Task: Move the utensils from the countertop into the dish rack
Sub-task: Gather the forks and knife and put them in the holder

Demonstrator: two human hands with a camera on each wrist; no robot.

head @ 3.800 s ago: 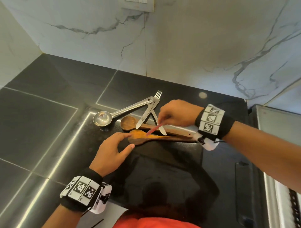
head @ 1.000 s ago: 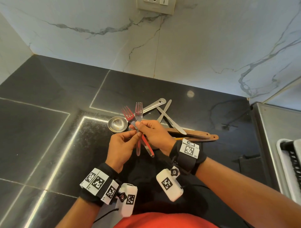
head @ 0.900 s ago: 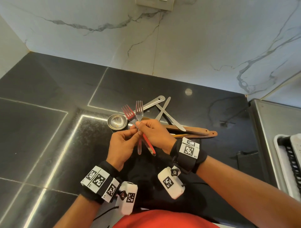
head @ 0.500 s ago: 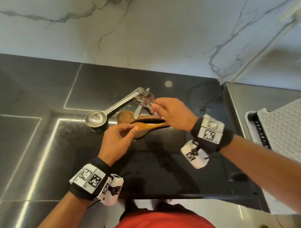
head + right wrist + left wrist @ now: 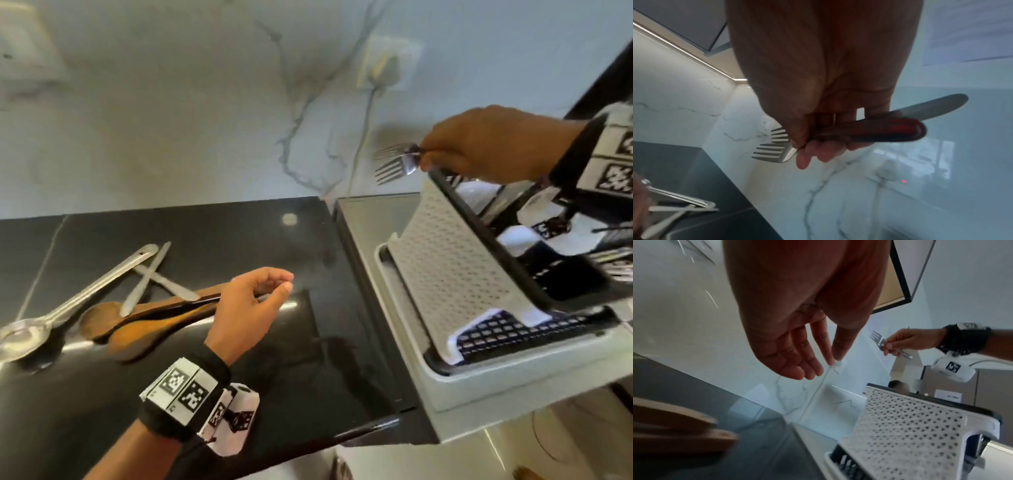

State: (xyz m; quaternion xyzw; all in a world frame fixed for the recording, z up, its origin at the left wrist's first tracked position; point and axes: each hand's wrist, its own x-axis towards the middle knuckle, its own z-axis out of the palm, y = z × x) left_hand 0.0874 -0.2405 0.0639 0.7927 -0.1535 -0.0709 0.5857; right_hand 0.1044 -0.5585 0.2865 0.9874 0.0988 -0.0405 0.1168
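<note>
My right hand [image 5: 479, 147] grips two forks [image 5: 394, 161] side by side, tines pointing left, just above the upper edge of the white perforated dish rack [image 5: 455, 270]. The right wrist view shows the forks [image 5: 774, 146], one with a red handle [image 5: 890, 131], held between curled fingers. My left hand [image 5: 253, 301] hovers empty with relaxed fingers over the black countertop [image 5: 308, 342]. Left on the counter lie a steel ladle [image 5: 68, 301], two wooden spoons [image 5: 144, 322] and two steel knives [image 5: 150, 277].
The rack stands in a white drip tray [image 5: 513, 373] on a steel drainboard [image 5: 363, 246] right of the counter. Cutlery shows inside the rack's far side [image 5: 613, 260]. A marble wall with a socket and cable [image 5: 380, 65] runs behind.
My right hand has carried both forks from the pile rightward and up to the rack. The left hand let go of the forks a second ago and now hovers empty near the wooden spoons.
</note>
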